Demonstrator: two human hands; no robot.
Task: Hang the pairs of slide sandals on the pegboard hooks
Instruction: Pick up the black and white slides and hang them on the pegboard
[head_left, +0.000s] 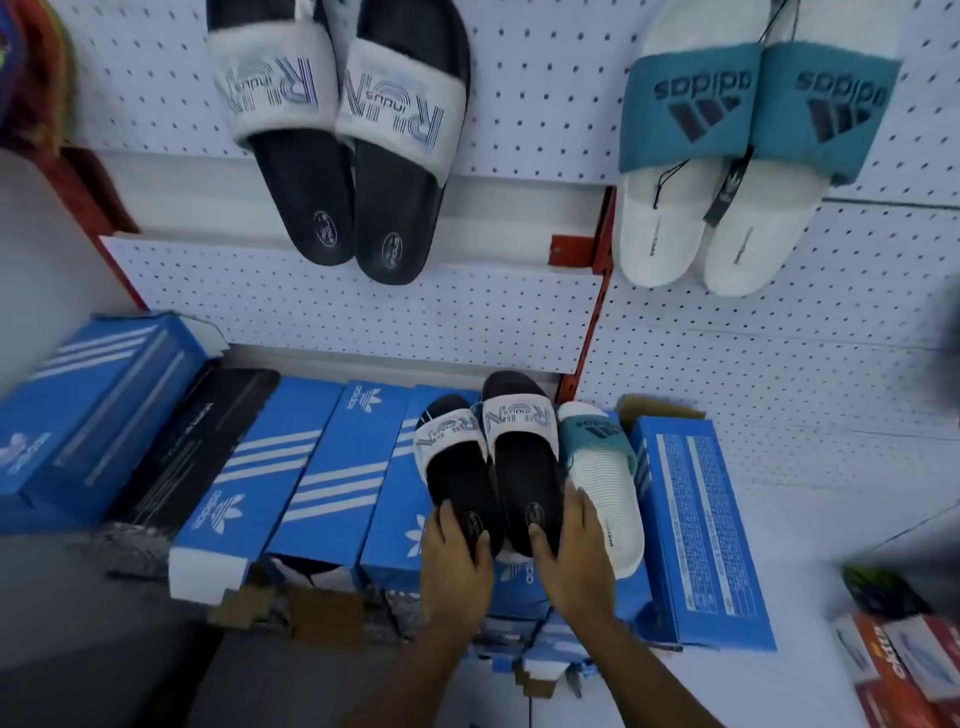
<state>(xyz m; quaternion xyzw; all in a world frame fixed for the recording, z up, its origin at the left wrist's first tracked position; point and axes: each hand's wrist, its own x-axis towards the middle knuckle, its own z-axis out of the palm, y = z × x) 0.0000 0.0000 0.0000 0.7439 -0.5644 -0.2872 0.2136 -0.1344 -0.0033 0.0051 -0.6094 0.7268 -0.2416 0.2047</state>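
A pair of black slides with white straps lies on the blue shoe boxes. My left hand (457, 561) grips the heel of the left slide (454, 462). My right hand (571, 556) grips the heel of the right slide (524, 457). A white slide with a teal strap (605, 478) lies beside them on the right, touching my right hand's fingers. On the white pegboard (519, 78) above hang a matching black-and-white pair (343, 130) and a white pair with teal straps (737, 135).
Blue shoe boxes (311, 467) lie side by side below the pegboard, with one (696, 525) on the right and a stack (88, 410) on the left. Red shelf brackets (592, 312) divide the pegboard panels. Orange boxes (898, 665) sit at the lower right.
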